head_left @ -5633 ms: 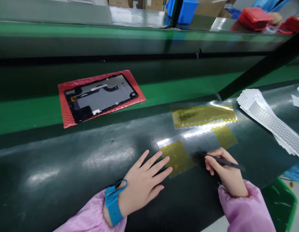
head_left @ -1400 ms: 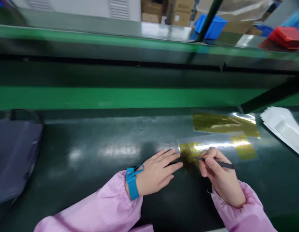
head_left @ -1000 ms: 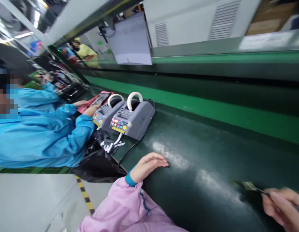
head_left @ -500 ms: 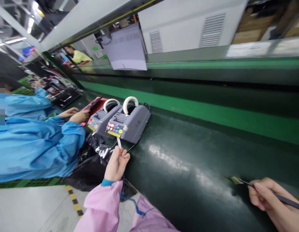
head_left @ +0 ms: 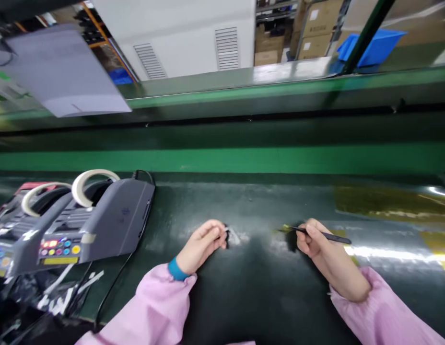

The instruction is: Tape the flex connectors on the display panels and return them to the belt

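Observation:
My left hand (head_left: 203, 244) is over the bench, thumb and fingers pinched on a short strip of white tape (head_left: 228, 230), of which only a pale bit shows. Across from it, my right hand (head_left: 321, 244) grips black tweezers (head_left: 337, 237), pointed left. At their tips sits a small yellowish piece of film (head_left: 286, 227), too blurred to make out in detail. Two grey tape dispensers stand to the left: the nearer one (head_left: 118, 220) carries a white roll (head_left: 80, 187) and lit coloured buttons, and the other dispenser (head_left: 35, 235) is partly cut off.
Loose white tape scraps (head_left: 60, 299) lie on a black plastic bag (head_left: 46, 330) at lower left, beside a black cable (head_left: 112, 290). Amber film (head_left: 388, 199) covers part of the dark green bench (head_left: 258, 297) at right. A raised ledge (head_left: 222, 160) runs along the back.
My left hand has left the dispenser, drawing the tape strip away to the right. My view has turned right, and the hands are now closer together. The tweezers still hold the yellowish film.

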`<control>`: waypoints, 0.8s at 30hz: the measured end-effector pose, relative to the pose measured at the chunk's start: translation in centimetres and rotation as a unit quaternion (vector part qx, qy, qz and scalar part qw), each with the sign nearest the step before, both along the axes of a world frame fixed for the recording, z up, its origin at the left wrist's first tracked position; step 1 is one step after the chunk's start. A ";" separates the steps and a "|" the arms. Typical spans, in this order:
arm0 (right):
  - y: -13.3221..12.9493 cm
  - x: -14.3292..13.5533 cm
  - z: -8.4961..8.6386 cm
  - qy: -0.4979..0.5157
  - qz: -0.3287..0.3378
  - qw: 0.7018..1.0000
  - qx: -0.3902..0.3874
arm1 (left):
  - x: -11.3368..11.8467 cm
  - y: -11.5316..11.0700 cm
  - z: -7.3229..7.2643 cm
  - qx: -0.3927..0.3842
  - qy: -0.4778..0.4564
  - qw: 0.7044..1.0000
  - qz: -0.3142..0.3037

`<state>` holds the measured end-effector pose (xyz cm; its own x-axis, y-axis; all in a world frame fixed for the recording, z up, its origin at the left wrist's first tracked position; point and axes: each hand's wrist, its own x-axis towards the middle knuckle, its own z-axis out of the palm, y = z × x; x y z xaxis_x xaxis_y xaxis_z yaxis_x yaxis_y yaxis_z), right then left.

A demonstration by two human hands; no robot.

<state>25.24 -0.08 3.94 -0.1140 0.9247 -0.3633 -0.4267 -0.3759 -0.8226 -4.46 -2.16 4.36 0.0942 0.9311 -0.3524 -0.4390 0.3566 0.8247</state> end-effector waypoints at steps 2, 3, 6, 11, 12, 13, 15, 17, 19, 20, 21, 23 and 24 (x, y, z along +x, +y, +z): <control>0.5 0.2 -0.1 0.068 -0.034 0.996 -0.045 | 1.6 3.0 -0.2 0.004 -0.025 0.999 -0.023; 0.8 0.3 -0.2 0.098 -0.049 0.992 -0.069 | 2.3 4.4 -0.2 0.007 -0.037 0.999 -0.027; 1.4 0.9 -0.2 0.161 -0.066 0.977 -0.119 | 3.3 7.6 -0.2 0.011 -0.070 0.997 -0.041; 1.6 1.4 -0.2 0.185 -0.035 0.971 -0.148 | 3.1 8.9 0.0 -0.010 -0.109 0.992 -0.069; 1.6 1.4 -0.2 0.184 -0.029 0.971 -0.152 | 3.0 8.8 0.0 -0.014 -0.114 0.991 -0.071; 1.6 1.5 -0.2 0.181 -0.024 0.971 -0.156 | 3.0 8.7 0.0 -0.018 -0.119 0.990 -0.073; 1.6 1.7 -0.1 0.176 -0.016 0.970 -0.165 | 2.9 8.5 0.0 -0.025 -0.126 0.989 -0.075; 1.6 1.9 -0.1 0.170 -0.007 0.971 -0.169 | 2.9 8.5 0.0 -0.029 -0.129 0.988 -0.077; 1.7 1.9 -0.1 0.166 0.002 0.972 -0.168 | 3.0 8.5 0.0 -0.031 -0.131 0.988 -0.079; 1.7 1.9 -0.1 0.164 0.006 0.972 -0.166 | 3.0 8.6 0.0 -0.030 -0.131 0.988 -0.080; 1.8 1.9 -0.1 0.163 0.009 0.973 -0.164 | 3.1 8.6 0.0 -0.030 -0.131 0.988 -0.080; 1.7 1.9 -0.1 0.161 0.011 0.974 -0.160 | 3.1 8.5 0.0 -0.027 -0.131 0.988 -0.081; 1.7 1.9 -0.1 0.161 0.012 0.974 -0.159 | 3.1 8.5 0.0 -0.025 -0.131 0.988 -0.081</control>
